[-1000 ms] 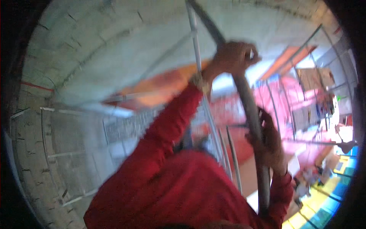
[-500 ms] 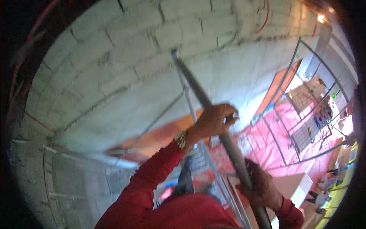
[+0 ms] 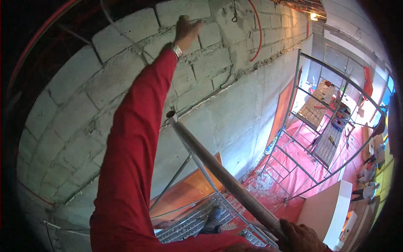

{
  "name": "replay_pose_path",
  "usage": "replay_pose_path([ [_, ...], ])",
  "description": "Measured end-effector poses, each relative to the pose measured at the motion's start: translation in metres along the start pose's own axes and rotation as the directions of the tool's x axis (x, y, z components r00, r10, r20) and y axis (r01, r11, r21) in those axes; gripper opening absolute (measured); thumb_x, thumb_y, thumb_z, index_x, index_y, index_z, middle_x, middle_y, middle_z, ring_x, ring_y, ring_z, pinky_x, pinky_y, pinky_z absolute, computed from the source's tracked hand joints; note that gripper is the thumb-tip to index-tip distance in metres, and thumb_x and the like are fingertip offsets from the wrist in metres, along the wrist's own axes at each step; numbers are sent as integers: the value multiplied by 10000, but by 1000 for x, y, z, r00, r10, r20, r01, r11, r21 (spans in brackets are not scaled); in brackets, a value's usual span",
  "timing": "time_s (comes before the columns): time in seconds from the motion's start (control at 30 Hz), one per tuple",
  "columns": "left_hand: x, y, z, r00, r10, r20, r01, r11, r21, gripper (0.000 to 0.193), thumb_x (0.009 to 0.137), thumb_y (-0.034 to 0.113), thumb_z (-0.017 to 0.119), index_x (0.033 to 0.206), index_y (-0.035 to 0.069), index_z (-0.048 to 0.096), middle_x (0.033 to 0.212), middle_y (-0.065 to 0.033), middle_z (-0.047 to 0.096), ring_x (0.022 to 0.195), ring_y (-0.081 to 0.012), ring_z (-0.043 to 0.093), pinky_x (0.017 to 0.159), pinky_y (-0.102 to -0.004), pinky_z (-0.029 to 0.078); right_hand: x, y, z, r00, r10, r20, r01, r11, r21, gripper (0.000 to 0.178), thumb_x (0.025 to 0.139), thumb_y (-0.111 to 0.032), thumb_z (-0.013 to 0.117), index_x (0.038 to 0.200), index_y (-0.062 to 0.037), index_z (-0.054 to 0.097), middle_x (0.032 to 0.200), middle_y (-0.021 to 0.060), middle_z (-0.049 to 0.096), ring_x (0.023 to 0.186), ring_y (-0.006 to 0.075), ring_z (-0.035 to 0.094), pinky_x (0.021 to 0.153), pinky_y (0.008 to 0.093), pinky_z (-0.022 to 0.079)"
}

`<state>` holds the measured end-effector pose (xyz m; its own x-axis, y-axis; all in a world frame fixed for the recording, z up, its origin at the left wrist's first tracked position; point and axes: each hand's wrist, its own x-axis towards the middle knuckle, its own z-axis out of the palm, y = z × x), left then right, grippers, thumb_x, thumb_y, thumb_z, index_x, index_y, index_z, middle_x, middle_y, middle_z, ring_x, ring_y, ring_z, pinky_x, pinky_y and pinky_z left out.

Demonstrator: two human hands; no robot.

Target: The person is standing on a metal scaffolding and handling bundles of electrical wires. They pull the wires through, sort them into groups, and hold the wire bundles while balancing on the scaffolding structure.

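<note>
My right hand [image 3: 303, 237], low at the right, is wrapped round a long grey metal pipe [image 3: 231, 182]. The pipe slants up and left to a hollow open end near the wall. Stretched far up, my left hand [image 3: 187, 33] is off the pipe, thumb and fingers apart, with nothing visible in it. It is in front of the rough concrete block wall [image 3: 126, 69]; whether it touches the blocks I cannot tell. A watch is on that wrist, below which runs a red sleeve [image 3: 136, 143].
Below me is a perforated metal scaffold platform [image 3: 197, 220] with my shoe on it. A scaffold frame [image 3: 299, 88] rises at the right, near plank decks [image 3: 317, 105] with tools. A red hose [image 3: 259, 31] hangs on the wall. Several people [image 3: 369, 191] stand far below right.
My left hand has let go of the pipe and reached up to the block wall. My right hand still grips the pipe and has moved lower; the pipe's upper end has dropped.
</note>
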<state>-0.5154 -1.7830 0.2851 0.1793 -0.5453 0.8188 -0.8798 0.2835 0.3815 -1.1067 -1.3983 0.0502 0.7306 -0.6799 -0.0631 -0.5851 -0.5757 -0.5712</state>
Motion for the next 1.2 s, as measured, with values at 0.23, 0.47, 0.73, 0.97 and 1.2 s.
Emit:
replay_pose_path([
  [0.23, 192, -113, -60, 795, 500, -344, -260, 793, 551, 830, 795, 579, 834, 1303, -32, 593, 1338, -230, 607, 1149, -267, 613, 919, -446, 495, 25, -51, -20, 931, 362, 53, -363, 931, 17, 531, 904, -178, 694, 1405, -66, 554, 1052, 241, 701, 866, 482, 676, 801, 568, 535],
  [0.47, 162, -6, -26, 837, 390, -383, -294, 912, 287, 772, 982, 232, 631, 1606, 16, 232, 1631, -228, 259, 1508, -388, 257, 1231, -515, 220, 25, -49, -14, 929, 370, -34, -371, 928, -27, 521, 836, -268, 788, 1313, -110, 651, 1168, 171, 709, 964, 411, 678, 825, 496, 545],
  [0.73, 223, -20, -46, 702, 552, -450, -261, 787, 559, 701, 970, 452, 600, 1446, -25, 408, 1411, -250, 474, 1292, -402, 472, 1078, -520, 368, 29, -36, -3, 830, 555, 61, -557, 830, 35, 674, 752, -376, 886, 1313, -88, 649, 1169, 158, 718, 993, 334, 723, 865, 463, 558],
  [0.97, 219, -145, 40, 860, 503, -82, -412, 780, 470, 656, 1021, 476, 555, 1455, -6, 453, 1344, -184, 549, 1216, -327, 547, 1029, -461, 421, -3, 27, 33, 900, 403, -164, -424, 897, -123, 844, 527, -454, 1002, 1248, -147, 688, 1046, 25, 709, 849, 189, 683, 738, 357, 545],
  [1.2, 141, -120, 90, 887, 462, -18, -460, 878, -130, 624, 1072, 500, 511, 1464, 14, 498, 1276, -117, 623, 1141, -251, 622, 980, -401, 475, 1, 2, 18, 865, 491, -103, -454, 854, 256, 896, 614, -454, 974, 1374, -120, 636, 1169, 111, 722, 1008, 256, 704, 909, 415, 564],
])
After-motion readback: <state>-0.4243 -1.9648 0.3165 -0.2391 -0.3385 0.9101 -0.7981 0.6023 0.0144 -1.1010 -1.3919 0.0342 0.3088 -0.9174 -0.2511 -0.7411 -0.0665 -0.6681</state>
